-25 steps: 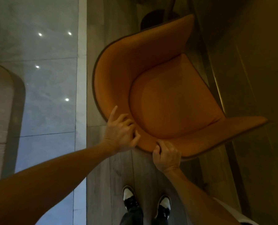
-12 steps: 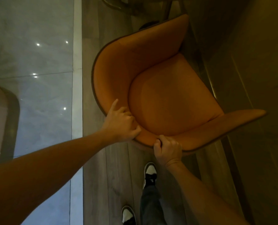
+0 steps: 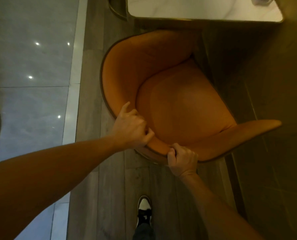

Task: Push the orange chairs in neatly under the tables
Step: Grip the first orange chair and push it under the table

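The orange chair stands on the wooden floor, its open front turned toward the white table at the top of the view; the far armrest lies in the shadow just below the table edge, and the chair legs are hidden beneath the shell. The left hand grips the back rim, fingers curled over it. The right hand clasps the same rim just beside it. One shoe shows below; the table is cut off by the frame.
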